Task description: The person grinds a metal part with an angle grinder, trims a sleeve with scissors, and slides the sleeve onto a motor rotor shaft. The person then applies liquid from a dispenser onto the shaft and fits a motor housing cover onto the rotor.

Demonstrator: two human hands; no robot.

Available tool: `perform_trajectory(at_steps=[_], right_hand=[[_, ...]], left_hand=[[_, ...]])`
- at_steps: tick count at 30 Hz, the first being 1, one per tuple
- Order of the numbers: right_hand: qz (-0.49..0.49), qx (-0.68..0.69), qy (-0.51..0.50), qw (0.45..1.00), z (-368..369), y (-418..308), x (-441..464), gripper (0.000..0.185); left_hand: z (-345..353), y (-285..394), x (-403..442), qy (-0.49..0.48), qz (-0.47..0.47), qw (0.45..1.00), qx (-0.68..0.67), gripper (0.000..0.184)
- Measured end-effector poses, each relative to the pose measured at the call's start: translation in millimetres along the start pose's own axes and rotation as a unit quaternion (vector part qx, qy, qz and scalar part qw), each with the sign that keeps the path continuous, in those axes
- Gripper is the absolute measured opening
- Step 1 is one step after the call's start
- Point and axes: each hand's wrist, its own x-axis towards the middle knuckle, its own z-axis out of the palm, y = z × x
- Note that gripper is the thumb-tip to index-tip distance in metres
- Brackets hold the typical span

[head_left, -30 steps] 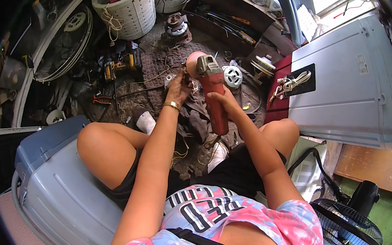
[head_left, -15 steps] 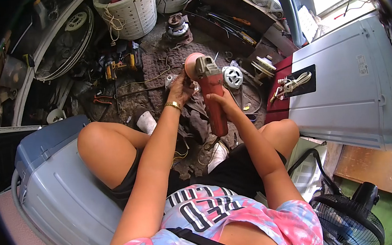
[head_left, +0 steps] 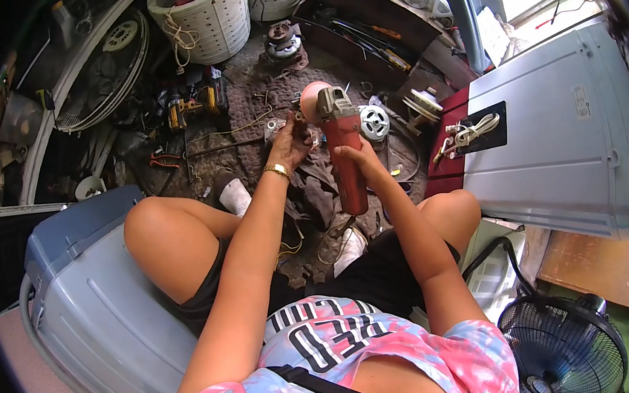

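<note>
My right hand [head_left: 357, 157] is wrapped round the body of a red angle grinder [head_left: 349, 170], held upright above the floor between my knees. The grinder's grey head is at the top, with a pale orange disc [head_left: 313, 100] on its left side. Close to the disc's lower left edge, my left hand [head_left: 291, 147] has its fingers closed on something small that I cannot make out. Whether that piece touches the disc is unclear. Below the grinder a dark cloth [head_left: 313, 196] lies on the floor.
A cordless drill [head_left: 179, 109] and orange-handled pliers [head_left: 165, 159] lie to the left. A motor [head_left: 283, 42] stands ahead, near a perforated white tub [head_left: 218, 20]. A round white metal part [head_left: 374, 122] is right of the grinder. A large grey casing [head_left: 551, 136] and a black fan [head_left: 560, 347] are on the right.
The grinder has shifted slightly right and up in my right hand. My left hand has drawn a little away from the disc. The fan's head has turned.
</note>
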Motion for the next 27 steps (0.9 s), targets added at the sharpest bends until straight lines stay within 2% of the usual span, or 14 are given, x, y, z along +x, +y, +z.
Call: perform_trajectory(at_steps=[11,27], right_hand=[[0.018,-0.020,0.001,1.000,1,2,1,0.054],[-0.007,-0.028,-0.001,1.000,-2,7,6,0.052]], left_hand=[[0,-1,3,0.036,-0.004,0.999,-0.003,0.035],[-6,1,3,0.031,-0.002,1.000,0.004,0.034]])
